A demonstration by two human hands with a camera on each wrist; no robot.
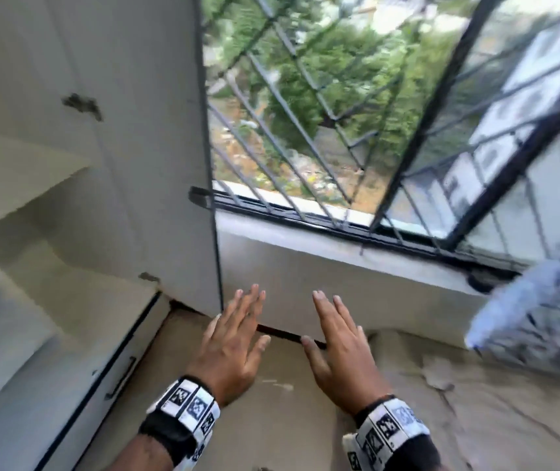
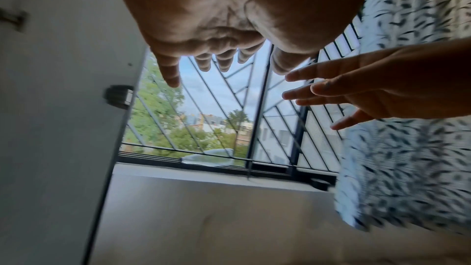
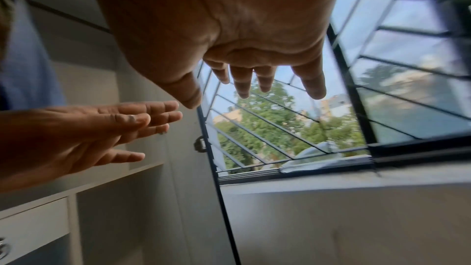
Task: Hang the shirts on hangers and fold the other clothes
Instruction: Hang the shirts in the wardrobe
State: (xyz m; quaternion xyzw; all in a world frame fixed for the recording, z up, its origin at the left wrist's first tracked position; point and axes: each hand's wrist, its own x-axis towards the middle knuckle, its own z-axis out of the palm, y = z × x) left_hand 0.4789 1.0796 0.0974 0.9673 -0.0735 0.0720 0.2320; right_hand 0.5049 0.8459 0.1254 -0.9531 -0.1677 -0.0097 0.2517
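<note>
My left hand (image 1: 234, 341) and right hand (image 1: 339, 345) hover side by side, palms down, fingers straight and spread, above a beige bed sheet (image 1: 305, 419). Neither hand holds anything. In the left wrist view my left hand (image 2: 203, 27) fills the top and my right hand (image 2: 356, 92) reaches in from the right. The right wrist view has my right hand (image 3: 242, 47) above and my left hand (image 3: 89, 128) at the left. No shirt or hanger shows. A white cloth with a dark leaf print (image 1: 537, 321) hangs at the right; I cannot tell whether it is a curtain or a garment.
An open white wardrobe door (image 1: 156, 147) stands at the left, with shelves (image 1: 33, 198) and a drawer (image 1: 101, 379) behind it. Ahead is a barred window (image 1: 322, 113) above a white sill wall (image 1: 305, 266). The leaf-print cloth (image 2: 407, 128) borders the right.
</note>
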